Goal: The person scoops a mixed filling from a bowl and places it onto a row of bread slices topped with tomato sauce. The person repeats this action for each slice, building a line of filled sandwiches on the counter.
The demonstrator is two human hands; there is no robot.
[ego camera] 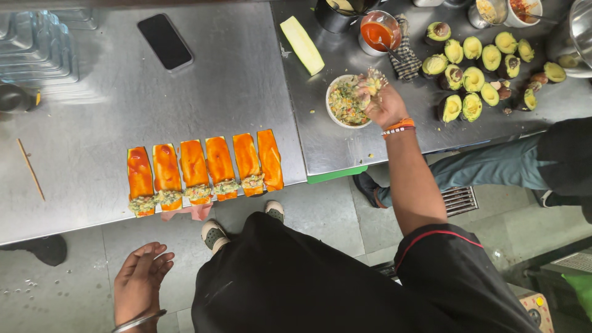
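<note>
My right hand (383,102) is raised over the white bowl (332,89) of chopped mixed filling, fingers closed on a clump of that filling (372,82). My left hand (140,280) hangs low beside my body below the table edge, fingers loosely apart, holding nothing. Several sauce-coated orange strips (206,163) lie in a row on the steel table (111,98). All but the rightmost strip (270,157) carry a lump of filling at their near end.
A black phone (164,41) and a pale peeled vegetable slice (302,44) lie further back. A small pot of red sauce (377,32) and several halved avocados (481,77) sit at the right. Another person's legs (493,163) stand at the right. A wooden skewer (30,168) lies at left.
</note>
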